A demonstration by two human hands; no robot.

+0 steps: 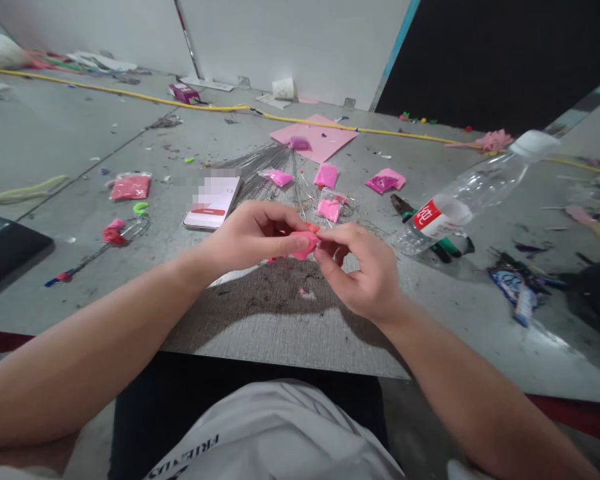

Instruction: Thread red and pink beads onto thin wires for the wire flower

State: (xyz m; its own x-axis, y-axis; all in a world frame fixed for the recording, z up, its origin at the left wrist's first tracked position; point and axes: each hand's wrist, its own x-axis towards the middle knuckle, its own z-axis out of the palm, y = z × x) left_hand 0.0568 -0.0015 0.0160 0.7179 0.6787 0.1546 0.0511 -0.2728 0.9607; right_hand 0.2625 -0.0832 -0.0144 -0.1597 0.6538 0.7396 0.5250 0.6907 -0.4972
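Observation:
A piece of pink modelling clay [303,245] is between my two hands, above the near part of the table. My left hand [257,235] pinches it between thumb and fingers from the left. From the right, my right hand [363,267] closes thumb and forefinger at its edge. A bit of orange-red material shows just behind the clay; its join to the clay is hidden by fingers. Beyond my hands lie a clear bag with pink clay [329,209] and more pink packets [326,175]. A phone [213,200] lies beside my left hand.
A clear plastic bottle [473,193] leans at the right, over green-handled pliers [445,249]. At the left are a red clay packet [131,187], a wire piece with red clay [114,231] and a dark device [10,250]. A yellow cable [180,101] crosses the back.

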